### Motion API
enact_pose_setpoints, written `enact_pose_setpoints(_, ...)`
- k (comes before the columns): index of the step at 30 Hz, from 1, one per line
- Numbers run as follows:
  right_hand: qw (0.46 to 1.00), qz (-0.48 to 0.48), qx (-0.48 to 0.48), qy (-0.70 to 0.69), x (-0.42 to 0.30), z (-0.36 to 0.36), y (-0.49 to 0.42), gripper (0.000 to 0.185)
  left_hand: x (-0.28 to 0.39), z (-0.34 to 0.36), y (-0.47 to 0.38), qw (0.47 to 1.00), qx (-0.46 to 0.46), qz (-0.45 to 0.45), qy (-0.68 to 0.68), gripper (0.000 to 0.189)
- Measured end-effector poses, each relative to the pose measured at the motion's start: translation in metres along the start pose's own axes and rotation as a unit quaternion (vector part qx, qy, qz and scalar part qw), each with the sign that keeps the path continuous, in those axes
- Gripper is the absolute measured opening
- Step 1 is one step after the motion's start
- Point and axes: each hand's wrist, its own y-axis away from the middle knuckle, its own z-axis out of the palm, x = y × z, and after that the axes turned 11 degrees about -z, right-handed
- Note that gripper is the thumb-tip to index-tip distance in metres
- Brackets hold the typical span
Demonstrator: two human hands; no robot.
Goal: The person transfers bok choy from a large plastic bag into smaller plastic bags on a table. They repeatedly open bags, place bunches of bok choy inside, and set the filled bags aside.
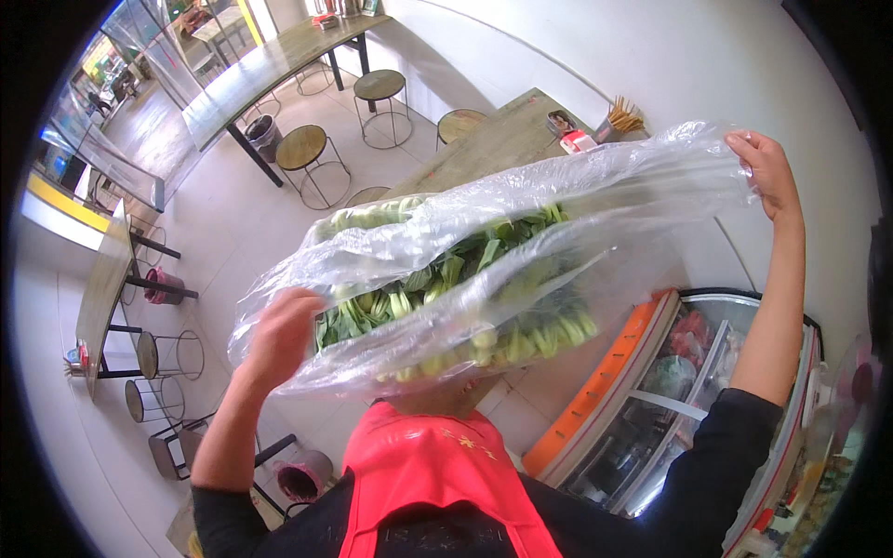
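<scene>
A large clear plastic bag (516, 183) stretches across the view in front of me, its mouth spread apart lengthwise. Rows of green bok choy (446, 272) lie inside; some show bare through the opening, others through the film. My right hand (767, 167), raised at the far right, pinches a gathered corner of the bag between thumb and fingers. At the bag's left end my left hand (279, 338) is closed on its edge, slightly blurred, with the fingertips partly hidden. The greens sit over a wooden table (481, 157), which the bag largely covers.
A glass-topped display case (649, 404) with an orange strip stands at lower right. Chopsticks in a holder (617, 127) and a tissue pack (578, 141) stand at the table's far end. Round stools (303, 148), another table (279, 66) and waste bins (303, 474) surround the floor.
</scene>
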Motion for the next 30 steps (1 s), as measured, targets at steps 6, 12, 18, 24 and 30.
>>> enact_pose_setpoints(6, 0.923, -0.125, 0.134, 0.338, 0.019, -0.009, 0.04, 0.034, -0.048, 0.041, -0.153, 0.869, 0.001, 0.101, -0.484, 0.055)
enact_pose_setpoints(12, 0.84, -0.49, -0.137, 0.191, -0.066, 0.121, 0.149, 0.07, 0.016, 0.084, -0.206, 0.95, -0.112, 0.041, -0.29, 0.038)
enact_pose_setpoints(18, 0.863, -0.345, -0.3, 0.215, -0.012, 0.14, 0.169, 0.017, 0.044, 0.245, -0.191, 0.962, -0.168, -0.095, -0.192, 0.091)
enact_pose_setpoints(24, 0.926, -0.365, -0.055, -0.083, -0.07, 0.059, 0.189, 0.012, 0.012, 0.28, -0.161, 0.987, -0.071, -0.115, -0.086, 0.039)
enact_pose_setpoints(30, 0.934, -0.335, -0.051, -0.115, -0.052, 0.059, 0.206, 0.018, 0.015, 0.188, -0.133, 0.979, 0.1, -0.154, 0.09, 0.038)
